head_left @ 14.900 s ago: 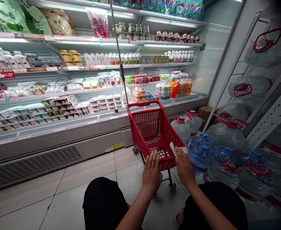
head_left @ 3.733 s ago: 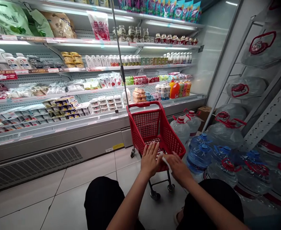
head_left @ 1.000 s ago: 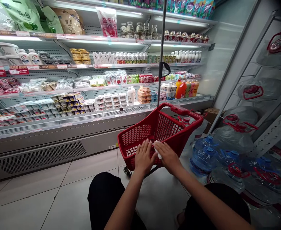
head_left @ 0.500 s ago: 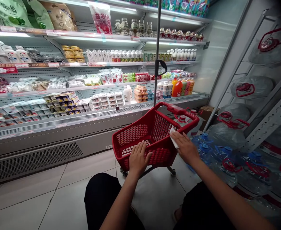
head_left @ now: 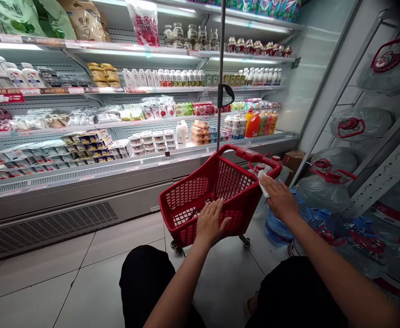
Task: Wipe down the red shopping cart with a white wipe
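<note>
A red plastic shopping cart [head_left: 186,189] on small wheels stands in front of me, its handle toward the far right. On the cart's near rim rests my left hand [head_left: 210,221], its fingers stretched out and holding nothing. My right hand [head_left: 280,198] presses a white cloth [head_left: 264,183], perhaps a folded tissue, against the rim close to the handle. Most of the cloth is hidden under the fingers of that hand.
Behind the cart runs a refrigerated display case [head_left: 134,177] with shelves of yogurt cups, bottles and bags. Large water jugs [head_left: 281,228] stand on the floor at the right, near a metal rack [head_left: 387,182]. A pole with a black handle [head_left: 225,95] rises behind the cart.
My right hand has slid right along the rim with the white cloth, closer to the handle. My left hand has also shifted a little to the right on the near rim.
</note>
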The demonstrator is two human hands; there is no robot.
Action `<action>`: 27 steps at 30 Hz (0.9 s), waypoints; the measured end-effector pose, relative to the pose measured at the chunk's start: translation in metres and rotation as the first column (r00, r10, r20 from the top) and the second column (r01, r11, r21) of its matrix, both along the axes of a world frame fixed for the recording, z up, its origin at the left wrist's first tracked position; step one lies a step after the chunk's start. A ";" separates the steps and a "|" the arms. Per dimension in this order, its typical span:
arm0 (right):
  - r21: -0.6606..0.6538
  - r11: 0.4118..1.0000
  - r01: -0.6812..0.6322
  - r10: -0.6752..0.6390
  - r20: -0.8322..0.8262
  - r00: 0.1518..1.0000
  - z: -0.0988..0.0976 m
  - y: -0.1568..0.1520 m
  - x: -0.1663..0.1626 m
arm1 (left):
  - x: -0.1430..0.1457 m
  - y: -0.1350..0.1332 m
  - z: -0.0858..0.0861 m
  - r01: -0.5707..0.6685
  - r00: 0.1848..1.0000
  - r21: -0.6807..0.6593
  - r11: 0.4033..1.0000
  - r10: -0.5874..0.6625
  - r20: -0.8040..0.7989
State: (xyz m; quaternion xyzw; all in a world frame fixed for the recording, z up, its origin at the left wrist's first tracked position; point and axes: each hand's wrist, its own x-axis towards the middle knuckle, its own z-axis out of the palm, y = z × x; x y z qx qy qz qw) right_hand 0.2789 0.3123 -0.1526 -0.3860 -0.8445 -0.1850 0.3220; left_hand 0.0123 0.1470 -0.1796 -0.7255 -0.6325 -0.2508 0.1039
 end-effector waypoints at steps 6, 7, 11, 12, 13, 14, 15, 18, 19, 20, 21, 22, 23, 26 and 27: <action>-0.031 0.976 -0.214 0.216 0.127 0.968 -0.031 -0.054 -0.067 | 0.009 0.002 -0.003 -0.004 1.000 -0.006 1.000 0.003 -0.030; -0.035 0.967 -0.253 0.255 0.155 0.954 -0.033 -0.058 -0.072 | 0.008 0.003 -0.003 -0.003 0.999 -0.008 1.000 0.003 -0.039; -0.016 0.967 -0.254 0.252 0.200 0.947 -0.021 -0.036 -0.047 | 0.003 0.003 0.000 -0.016 0.998 -0.027 0.999 0.015 -0.065; -0.004 0.978 -0.211 0.208 0.180 0.962 -0.015 -0.025 -0.035 | 0.002 0.003 0.000 -0.019 0.998 -0.031 0.999 0.017 -0.066; 0.006 0.987 -0.159 0.156 0.150 0.976 -0.009 -0.014 -0.024 | 0.001 0.003 0.000 -0.022 0.998 -0.032 0.999 0.019 -0.066; 0.014 0.994 -0.108 0.106 0.113 0.988 -0.005 -0.006 -0.016 | 0.001 0.003 0.000 -0.023 0.998 -0.029 0.999 0.021 -0.065; 0.016 0.997 -0.069 0.068 0.080 0.994 -0.002 -0.002 -0.011 | 0.001 0.003 -0.001 -0.023 0.998 -0.023 0.999 0.022 -0.063; 0.013 0.998 -0.056 0.055 0.050 0.997 -0.011 -0.012 -0.028 | 0.005 0.006 -0.004 -0.029 0.998 -0.003 1.000 0.028 -0.057; 0.013 0.997 -0.080 0.079 0.065 0.995 -0.019 -0.022 -0.040 | 0.006 0.007 -0.004 -0.028 0.998 -0.002 1.000 0.028 -0.057; 0.010 0.994 -0.112 0.111 0.087 0.990 -0.027 -0.033 -0.054 | 0.007 0.008 -0.004 -0.025 0.998 -0.002 1.000 0.024 -0.058; 0.006 0.989 -0.149 0.147 0.110 0.983 -0.034 -0.045 -0.067 | 0.007 0.009 -0.004 -0.015 0.998 -0.005 1.000 0.015 -0.061; -0.001 0.982 -0.187 0.186 0.132 0.974 -0.040 -0.054 -0.077 | 0.005 0.010 -0.003 -0.001 0.998 -0.010 1.000 0.000 -0.067; -0.009 0.974 -0.225 0.223 0.154 0.962 -0.044 -0.060 -0.083 | 0.001 0.010 -0.002 0.015 0.997 -0.020 1.000 -0.016 -0.074; -0.034 0.959 -0.282 0.283 0.202 0.938 -0.040 -0.055 -0.074 | -0.018 0.005 0.002 0.022 0.995 -0.071 0.997 -0.029 -0.093; -0.035 0.963 -0.267 0.269 0.202 0.942 -0.035 -0.046 -0.065 | -0.027 0.000 0.003 0.011 0.995 -0.088 0.996 -0.019 -0.097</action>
